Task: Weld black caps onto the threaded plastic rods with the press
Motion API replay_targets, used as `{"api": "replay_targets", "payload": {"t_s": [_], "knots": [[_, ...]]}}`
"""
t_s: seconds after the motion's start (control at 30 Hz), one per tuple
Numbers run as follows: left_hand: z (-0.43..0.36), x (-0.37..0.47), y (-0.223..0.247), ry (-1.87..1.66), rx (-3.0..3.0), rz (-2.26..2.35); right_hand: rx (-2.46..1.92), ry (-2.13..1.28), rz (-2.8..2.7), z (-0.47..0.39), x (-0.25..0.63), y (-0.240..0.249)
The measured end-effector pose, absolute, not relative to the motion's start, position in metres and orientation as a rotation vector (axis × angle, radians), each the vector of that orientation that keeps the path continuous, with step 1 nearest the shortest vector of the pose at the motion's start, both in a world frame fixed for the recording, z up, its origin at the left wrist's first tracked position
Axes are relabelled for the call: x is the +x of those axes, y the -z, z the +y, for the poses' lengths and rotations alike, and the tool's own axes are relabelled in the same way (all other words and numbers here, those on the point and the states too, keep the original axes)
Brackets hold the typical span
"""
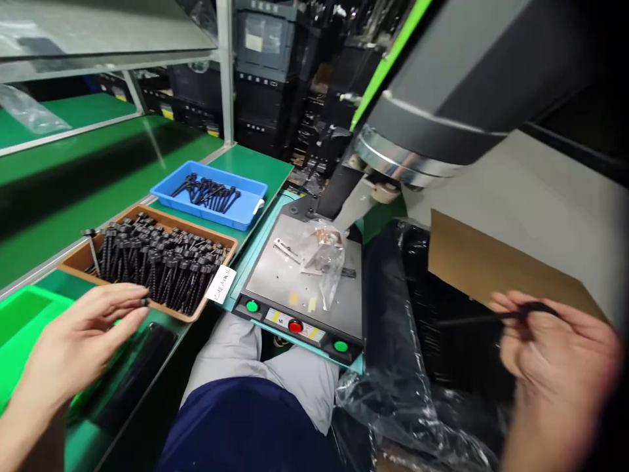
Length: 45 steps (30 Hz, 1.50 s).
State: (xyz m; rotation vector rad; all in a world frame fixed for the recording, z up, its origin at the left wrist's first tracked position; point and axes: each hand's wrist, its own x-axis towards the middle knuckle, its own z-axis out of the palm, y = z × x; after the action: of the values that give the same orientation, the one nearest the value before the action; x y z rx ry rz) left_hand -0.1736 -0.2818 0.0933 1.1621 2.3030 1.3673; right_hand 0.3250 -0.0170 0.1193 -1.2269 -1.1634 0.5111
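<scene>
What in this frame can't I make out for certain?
All in the head view:
- Small dark piece at the left hand: tiny, mostly covered by fingertips.
- Black strip in the right hand: blurred, partly hidden by fingers.
- White label: writing too small to read.
- Green bin: cut off by the left edge, partly behind the hand.

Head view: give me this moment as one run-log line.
left hand: beside brown tray | right hand: holding slim black part | blue tray: black parts inside
</scene>
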Motion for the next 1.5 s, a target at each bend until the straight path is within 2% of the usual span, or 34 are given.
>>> {"api": "replay_targets", "payload": {"t_s": [0.1,0.23,0.47,0.57,0.83,1.13,1.37,1.5], "knots": [[-0.237,-0.135,-0.090,-1.387,1.281,1.953,-1.081,-0.872,-1.269,-0.038,0.286,-0.112],[-0.183,-0.096,-0.075,-1.439,1.295,1.591,-0.967,-1.355,-1.490,-0.069,0.210,-0.078],[-0.144,-0.055,-0.056,-1.258,1.276,1.314,-0.839,-1.724,-1.433,-0.100,0.133,-0.022],[-0.141,-0.054,-0.051,-1.191,1.303,1.266,-0.875,-1.693,-1.502,-0.103,0.129,-0.015],[-0.135,-0.062,-0.037,-1.143,1.465,1.265,-0.958,-1.210,-1.872,-0.104,0.138,-0.017],[-0.131,-0.063,-0.034,-1.089,1.437,1.230,-0.988,-0.997,-1.908,-0.108,0.138,-0.018],[-0.128,-0.058,-0.031,-1.106,1.380,1.211,-1.005,-1.224,-1.789,-0.105,0.137,-0.019],[-0.127,-0.052,-0.027,-1.123,1.381,1.189,-1.052,-1.240,-1.707,-0.103,0.136,-0.011]]}}
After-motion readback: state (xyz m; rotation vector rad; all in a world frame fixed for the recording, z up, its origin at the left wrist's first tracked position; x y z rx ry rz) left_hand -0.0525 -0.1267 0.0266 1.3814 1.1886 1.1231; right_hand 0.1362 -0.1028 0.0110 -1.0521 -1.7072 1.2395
